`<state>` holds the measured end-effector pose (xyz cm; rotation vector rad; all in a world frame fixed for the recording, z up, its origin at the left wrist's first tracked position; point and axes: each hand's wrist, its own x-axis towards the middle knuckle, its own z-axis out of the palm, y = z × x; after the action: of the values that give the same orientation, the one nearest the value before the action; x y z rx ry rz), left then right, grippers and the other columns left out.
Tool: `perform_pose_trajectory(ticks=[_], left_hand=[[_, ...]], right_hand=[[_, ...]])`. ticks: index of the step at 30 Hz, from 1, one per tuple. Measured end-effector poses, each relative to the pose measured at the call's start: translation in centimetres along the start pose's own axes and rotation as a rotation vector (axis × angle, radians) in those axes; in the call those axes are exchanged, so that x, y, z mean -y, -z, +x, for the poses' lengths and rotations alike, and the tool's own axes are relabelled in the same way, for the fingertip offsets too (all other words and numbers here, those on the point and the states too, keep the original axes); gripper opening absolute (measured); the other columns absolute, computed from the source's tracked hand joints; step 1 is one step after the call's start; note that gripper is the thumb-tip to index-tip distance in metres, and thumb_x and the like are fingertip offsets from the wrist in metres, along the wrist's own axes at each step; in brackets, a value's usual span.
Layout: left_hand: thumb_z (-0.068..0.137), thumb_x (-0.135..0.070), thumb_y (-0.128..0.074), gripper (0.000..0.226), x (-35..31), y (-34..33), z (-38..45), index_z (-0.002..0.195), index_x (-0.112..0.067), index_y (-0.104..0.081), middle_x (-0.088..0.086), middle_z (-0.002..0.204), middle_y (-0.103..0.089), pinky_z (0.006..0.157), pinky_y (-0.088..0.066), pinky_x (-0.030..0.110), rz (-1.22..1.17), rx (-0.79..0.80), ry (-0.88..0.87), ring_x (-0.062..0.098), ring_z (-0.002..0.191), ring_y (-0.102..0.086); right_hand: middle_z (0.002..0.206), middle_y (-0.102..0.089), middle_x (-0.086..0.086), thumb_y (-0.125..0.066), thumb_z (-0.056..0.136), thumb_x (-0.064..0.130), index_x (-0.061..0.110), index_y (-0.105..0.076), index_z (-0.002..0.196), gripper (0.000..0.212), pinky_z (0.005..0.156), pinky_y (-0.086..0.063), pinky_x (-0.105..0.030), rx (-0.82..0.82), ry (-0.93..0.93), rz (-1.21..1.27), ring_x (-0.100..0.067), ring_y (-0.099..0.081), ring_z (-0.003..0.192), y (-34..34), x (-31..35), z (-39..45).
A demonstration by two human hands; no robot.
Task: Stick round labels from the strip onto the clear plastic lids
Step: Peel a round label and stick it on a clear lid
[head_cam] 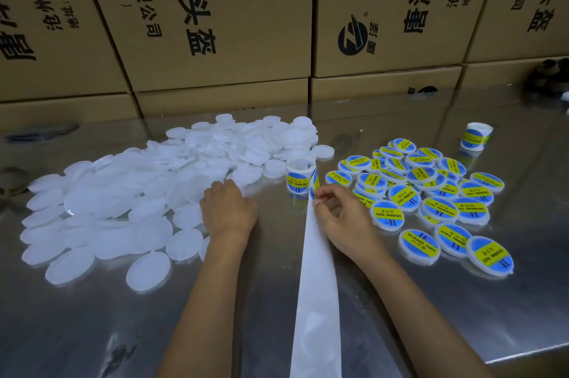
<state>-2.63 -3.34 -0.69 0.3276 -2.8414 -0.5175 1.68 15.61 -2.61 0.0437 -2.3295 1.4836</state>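
The right hand (335, 217) pinches a label (312, 194) at the top of the long strip (317, 285), while the left hand (228, 211), fingers flat and holding nothing, rests on the plain lids (123, 193) just to its left.

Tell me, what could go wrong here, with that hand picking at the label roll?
1. The right hand pinches a label at the edge of the label roll; the sticky label could fold or tear.
2. The roll stands upright on the steel table and might tip if tugged.
3. The left hand rests on the pile of unlabelled lids, which overlap, so lids could slide or several lift together.
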Motion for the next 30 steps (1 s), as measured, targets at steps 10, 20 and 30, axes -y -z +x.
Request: perform_pose_trajectory(ticks=[10, 20, 30], left_hand=[[0.104, -0.018, -0.042, 0.026, -0.4, -0.3, 0.1, 0.112, -0.005, -0.062, 0.018, 0.111, -0.067, 0.088, -0.042, 0.041, 0.014, -0.126, -0.104, 0.035, 0.107, -0.052], [0.1, -0.014, -0.052, 0.016, -1.3, 0.8, 0.6, 0.104, -0.004, -0.062, 0.014, 0.115, -0.066, 0.058, -0.059, 0.025, -1.42, 0.248, 0.33, 0.021, 0.085, -0.072], [0.095, -0.01, -0.066, 0.018, -2.4, 0.7, -0.4, 0.112, -0.003, -0.068, 0.012, 0.115, -0.071, 0.064, -0.059, 0.025, -1.582, 0.492, 0.261, 0.02, 0.095, -0.071]], right_hand=[[0.081, -0.066, 0.002, -0.074, 0.085, 0.012, 0.017, -0.066, 0.093, 0.013, 0.074, -0.05, -0.02, -0.023, -0.062, 0.151, -0.01, -0.056, 0.072, -0.2, -0.2, 0.3], [0.119, -0.052, 0.012, -0.076, 0.082, 0.039, 0.027, -0.049, 0.136, 0.062, 0.101, -0.039, -0.028, 0.056, -0.029, -0.217, -0.011, -0.044, 0.121, -0.1, -0.7, 0.1], [0.119, -0.06, 0.009, -0.081, 0.077, 0.022, 0.023, -0.052, 0.131, 0.061, 0.105, -0.043, -0.039, 0.072, -0.026, -0.191, -0.017, -0.054, 0.12, -0.4, -0.9, 0.2]])
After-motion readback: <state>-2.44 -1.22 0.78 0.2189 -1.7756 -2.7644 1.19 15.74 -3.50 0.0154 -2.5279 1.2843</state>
